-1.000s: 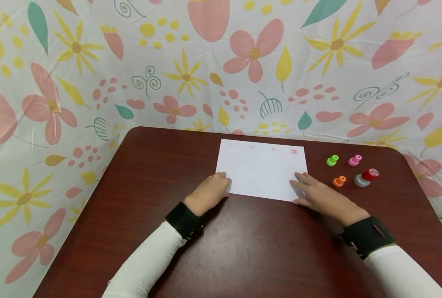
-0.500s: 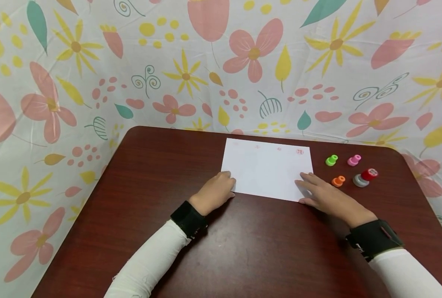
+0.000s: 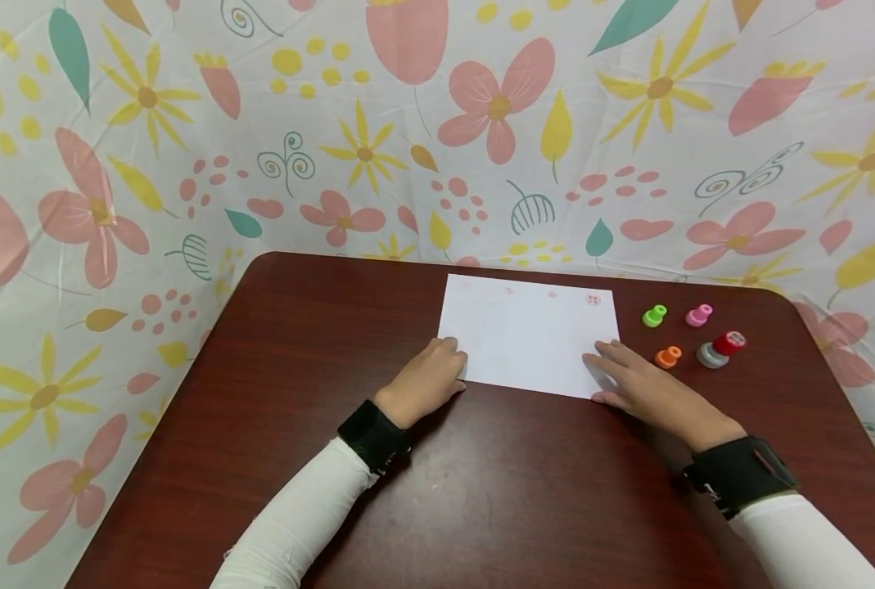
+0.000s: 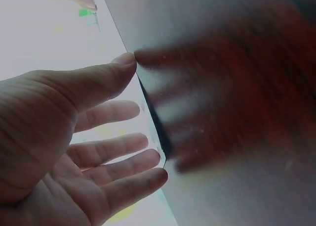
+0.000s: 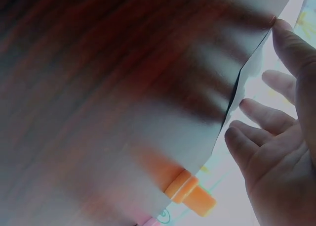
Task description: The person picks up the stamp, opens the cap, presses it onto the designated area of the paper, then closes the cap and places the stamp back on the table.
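Note:
A white sheet of paper (image 3: 527,339) lies on the table, with small red stamp prints in a row along its far edge. The left hand (image 3: 422,381) rests at its near left corner, thumb at the front edge. At the near right corner the right hand (image 3: 651,386) touches the sheet with fingers spread. Both wrist views show extended, slightly bent fingers; the left thumb (image 4: 126,63) and right thumb (image 5: 285,33) come down right by the paper's edge. Nothing is gripped by either hand.
Right of the paper stand a green stamp (image 3: 654,316), a pink stamp (image 3: 698,315), an orange stamp (image 3: 669,357) and a red and grey stamp (image 3: 722,349). The orange one is close to the right hand. A floral cloth (image 3: 408,123) hangs behind the dark red table (image 3: 319,327).
The paper and both hands shifted a little to the right between one second and half a second ago. Since then they have stayed in place; the stamps have not moved.

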Motion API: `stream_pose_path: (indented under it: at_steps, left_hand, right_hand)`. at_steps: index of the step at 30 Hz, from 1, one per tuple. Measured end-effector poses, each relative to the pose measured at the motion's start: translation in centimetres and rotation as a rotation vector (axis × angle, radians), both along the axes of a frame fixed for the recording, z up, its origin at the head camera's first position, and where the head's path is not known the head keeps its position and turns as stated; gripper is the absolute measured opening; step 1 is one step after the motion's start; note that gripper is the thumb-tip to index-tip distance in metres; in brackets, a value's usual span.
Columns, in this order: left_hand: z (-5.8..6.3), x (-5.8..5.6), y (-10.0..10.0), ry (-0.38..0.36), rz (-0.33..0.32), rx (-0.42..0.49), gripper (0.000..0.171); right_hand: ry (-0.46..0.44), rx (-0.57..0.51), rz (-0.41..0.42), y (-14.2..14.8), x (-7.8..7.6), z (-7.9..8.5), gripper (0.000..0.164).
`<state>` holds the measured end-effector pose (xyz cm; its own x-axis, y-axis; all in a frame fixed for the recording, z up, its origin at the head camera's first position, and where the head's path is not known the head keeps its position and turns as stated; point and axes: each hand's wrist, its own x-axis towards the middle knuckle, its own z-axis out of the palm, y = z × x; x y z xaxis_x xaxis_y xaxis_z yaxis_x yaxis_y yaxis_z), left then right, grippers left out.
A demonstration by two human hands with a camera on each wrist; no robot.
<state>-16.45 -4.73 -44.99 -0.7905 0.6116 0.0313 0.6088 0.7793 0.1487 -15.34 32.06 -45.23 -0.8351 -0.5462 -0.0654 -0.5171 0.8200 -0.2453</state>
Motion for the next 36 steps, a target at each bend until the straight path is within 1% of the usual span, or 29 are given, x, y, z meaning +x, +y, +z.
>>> stream_pose_path:
  at_steps: [3,5,7,9,11,13,16,19,21,24,27,30,33,35,36]
  left_hand:
    - [0.1,0.0,0.0,0.011,-0.005,-0.005,0.019]
    - [0.1,0.1,-0.1,0.020,-0.010,-0.001,0.021]
    - [0.2,0.2,-0.2,0.030,-0.012,-0.001,0.024]
    - [0.2,0.3,-0.4,0.053,-0.012,0.001,0.029]
    - [0.2,0.3,-0.5,0.086,-0.024,0.008,0.039]
    - [0.2,0.4,-0.8,0.128,-0.044,0.017,0.051]
    - [0.2,0.6,-1.2,0.196,-0.083,0.038,0.065]
    - [0.4,0.9,-1.7,0.264,-0.118,0.058,0.072]
    - [0.5,1.1,-2.1,0.299,-0.136,0.066,0.074]
    - [0.6,1.3,-3.0,0.332,-0.162,0.063,0.075]
    - [0.7,1.5,-3.9,0.355,-0.185,0.049,0.074]
    - [0.7,1.5,-4.5,0.365,-0.210,0.053,0.072]
    - [0.7,1.5,-4.9,0.360,-0.226,0.050,0.071]
    - [0.6,1.5,-5.0,0.357,-0.226,0.041,0.069]
    - [0.5,1.5,-5.1,0.355,-0.223,0.036,0.068]
  right_hand:
    - [0.014,-0.010,-0.009,0.0,0.1,0.2,0.069]
    - [0.045,-0.023,-0.023,0.0,0.3,0.6,0.068]
    - [0.114,-0.045,-0.031,0.1,0.4,1.1,0.067]
    - [0.206,-0.066,-0.035,0.3,0.4,1.7,0.066]
    - [0.304,-0.088,-0.037,0.7,0.3,2.2,0.065]
    - [0.377,-0.089,-0.041,1.3,0.1,2.7,0.065]
    - [0.435,-0.071,-0.059,2.1,-0.2,3.2,0.063]
    - [0.454,-0.032,-0.088,2.8,-0.3,3.5,0.057]
    - [0.447,-0.005,-0.126,3.0,-0.1,3.6,0.051]
    - [0.411,0.052,-0.195,3.3,0.0,3.5,0.045]
    - [0.340,0.113,-0.253,3.5,0.1,3.4,0.044]
    - [0.246,0.159,-0.285,3.7,0.0,3.3,0.047]
    - [0.156,0.166,-0.309,3.8,-0.2,3.2,0.048]
    - [0.128,0.146,-0.307,3.9,-0.3,2.9,0.047]
    - [0.128,0.129,-0.301,4.0,-0.4,2.7,0.046]
